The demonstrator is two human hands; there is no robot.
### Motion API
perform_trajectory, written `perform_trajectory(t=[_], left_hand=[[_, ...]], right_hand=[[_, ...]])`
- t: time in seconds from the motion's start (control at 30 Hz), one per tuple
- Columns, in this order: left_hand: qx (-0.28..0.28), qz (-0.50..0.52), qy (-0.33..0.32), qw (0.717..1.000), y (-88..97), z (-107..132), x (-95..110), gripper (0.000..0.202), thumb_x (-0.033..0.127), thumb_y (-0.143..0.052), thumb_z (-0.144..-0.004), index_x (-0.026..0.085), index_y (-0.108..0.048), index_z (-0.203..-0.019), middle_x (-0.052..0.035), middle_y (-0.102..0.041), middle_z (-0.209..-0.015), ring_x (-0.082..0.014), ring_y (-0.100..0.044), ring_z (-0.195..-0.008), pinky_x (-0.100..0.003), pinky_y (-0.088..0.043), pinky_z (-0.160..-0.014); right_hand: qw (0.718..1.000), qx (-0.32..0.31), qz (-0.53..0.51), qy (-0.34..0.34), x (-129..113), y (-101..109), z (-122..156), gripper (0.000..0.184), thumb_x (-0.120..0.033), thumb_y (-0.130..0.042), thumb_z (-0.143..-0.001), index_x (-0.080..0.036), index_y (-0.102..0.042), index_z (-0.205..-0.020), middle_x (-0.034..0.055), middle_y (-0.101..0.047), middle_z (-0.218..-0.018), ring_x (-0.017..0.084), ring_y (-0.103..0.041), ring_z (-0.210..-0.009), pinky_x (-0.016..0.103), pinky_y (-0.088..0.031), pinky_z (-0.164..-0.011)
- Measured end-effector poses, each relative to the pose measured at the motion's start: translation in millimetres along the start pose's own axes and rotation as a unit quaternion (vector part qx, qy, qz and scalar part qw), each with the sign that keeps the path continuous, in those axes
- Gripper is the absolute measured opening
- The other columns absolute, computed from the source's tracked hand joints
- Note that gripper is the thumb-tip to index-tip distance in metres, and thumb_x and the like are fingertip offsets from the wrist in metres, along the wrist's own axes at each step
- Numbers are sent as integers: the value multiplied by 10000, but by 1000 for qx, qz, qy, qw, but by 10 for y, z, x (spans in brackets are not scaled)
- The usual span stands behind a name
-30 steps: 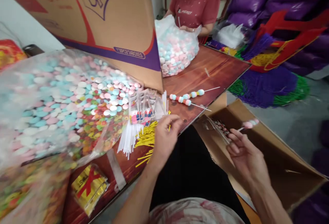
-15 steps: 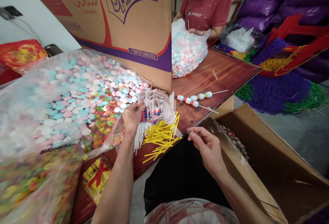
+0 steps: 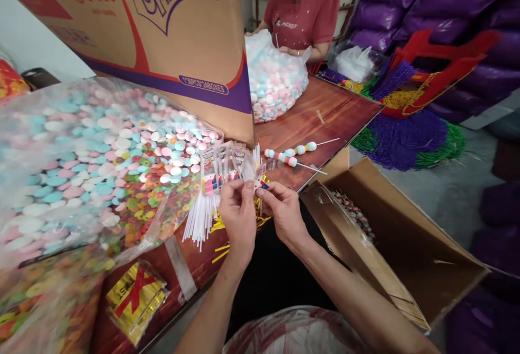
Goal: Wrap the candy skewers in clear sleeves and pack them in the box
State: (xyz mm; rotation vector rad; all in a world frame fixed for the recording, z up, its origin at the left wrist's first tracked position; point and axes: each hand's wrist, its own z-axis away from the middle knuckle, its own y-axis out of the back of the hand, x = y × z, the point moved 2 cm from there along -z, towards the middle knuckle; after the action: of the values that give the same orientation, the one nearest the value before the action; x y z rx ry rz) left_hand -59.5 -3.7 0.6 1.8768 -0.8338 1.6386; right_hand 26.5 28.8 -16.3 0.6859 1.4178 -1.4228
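Observation:
My left hand (image 3: 239, 214) and my right hand (image 3: 283, 210) meet at the table's front edge, both pinching one small clear printed bag (image 3: 257, 179) between fingertips. Just behind them lies a stack of the same clear bags (image 3: 221, 167). White sticks (image 3: 200, 217) and yellow twist ties (image 3: 221, 237) lie under and beside my left hand. Two finished candy skewers (image 3: 290, 153) rest on the wooden table (image 3: 325, 115) a little farther back.
A big clear sack of pastel candies (image 3: 93, 153) fills the left. A tall printed carton (image 3: 162, 34) stands behind it. An open cardboard box (image 3: 390, 229) sits at my right. Another person (image 3: 303, 10) works at a candy bag (image 3: 276, 77) across the table.
My left hand took a clear bag from the stack and drew back toward me. My right hand left the open box, where it had held a candy skewer, and joined the left on the bag.

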Motion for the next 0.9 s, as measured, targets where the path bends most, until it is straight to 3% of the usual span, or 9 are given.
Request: perform_trajectory(t=[0.1, 0.2, 0.27, 0.37, 0.5, 0.63, 0.7, 0.8, 0.9], left_hand=[[-69, 177, 232, 954, -40, 145, -100, 360, 485, -714, -815, 174, -550, -736, 53, -437, -634, -57, -349, -503, -193, -320, -482], [-151, 338, 436, 820, -107, 201, -134, 361, 483, -698, -836, 134, -610, -812, 22, -509, -693, -41, -368, -505, -170, -343, -466], [-157, 410, 479, 760, -145, 166, -117, 290, 411, -676, -876, 123, -647, -898, -3, -568, -748, -45, -417, -536, -164, -403, -499], [-144, 472, 470, 732, -197, 84, -82, 147, 287, -664, -897, 150, -672, -949, -13, -622, -810, -56, -481, -585, -172, -457, -551], [-140, 447, 429, 773, -246, 56, -88, 108, 180, -771, -787, 154, -689, -853, 6, -633, -778, -50, -503, -590, -160, -429, -533], [-83, 297, 283, 908, -253, 85, -145, 202, 215, -866, -656, 130, -691, -707, 15, -627, -687, -53, -512, -582, -173, -435, -571], [-45, 235, 198, 951, -258, 109, -154, 231, 294, -864, -662, 136, -706, -720, 2, -651, -712, -85, -569, -652, -208, -476, -662], [-13, 199, 155, 968, -269, 138, -158, 286, 403, -821, -714, 147, -693, -732, 10, -637, -701, -90, -559, -646, -220, -473, -659], [-8, 218, 184, 958, -268, 128, -158, 350, 455, -807, -719, 148, -647, -670, 36, -565, -618, -59, -477, -559, -190, -416, -563]], right_hand=[[999, -15, 29, 24, -89, 117, 11, 270, -404, -733, -768, -183, -596, -696, -47, -516, -622, 82, -396, -536, 227, -338, -510], [996, -42, 67, 37, -211, 220, 48, 237, -386, -713, -793, -191, -596, -727, -34, -561, -678, 112, -502, -606, 241, -429, -577], [994, -46, 91, 48, -279, 268, 64, 235, -383, -688, -817, -194, -586, -722, -32, -560, -681, 128, -531, -638, 255, -453, -617], [989, -41, 123, 73, -338, 333, 65, 264, -401, -643, -856, -190, -575, -712, -30, -542, -676, 129, -510, -656, 257, -429, -644], [985, -37, 154, 76, -344, 446, 49, 338, -424, -606, -885, -178, -539, -664, -44, -445, -625, 101, -362, -600, 239, -314, -570], [976, -10, 199, 88, -323, 526, 71, 406, -443, -575, -905, -187, -462, -610, -53, -347, -597, 95, -285, -580, 244, -249, -538], [974, 5, 207, 94, -293, 525, 86, 423, -459, -558, -917, -192, -444, -610, -52, -332, -600, 95, -275, -575, 244, -247, -532], [979, 13, 186, 78, -213, 501, 75, 423, -495, -537, -930, -191, -468, -645, -44, -371, -619, 93, -284, -569, 239, -252, -518], [985, 15, 160, 62, -137, 501, 30, 448, -518, -541, -925, -190, -453, -634, -46, -361, -607, 85, -262, -551, 236, -230, -501]])
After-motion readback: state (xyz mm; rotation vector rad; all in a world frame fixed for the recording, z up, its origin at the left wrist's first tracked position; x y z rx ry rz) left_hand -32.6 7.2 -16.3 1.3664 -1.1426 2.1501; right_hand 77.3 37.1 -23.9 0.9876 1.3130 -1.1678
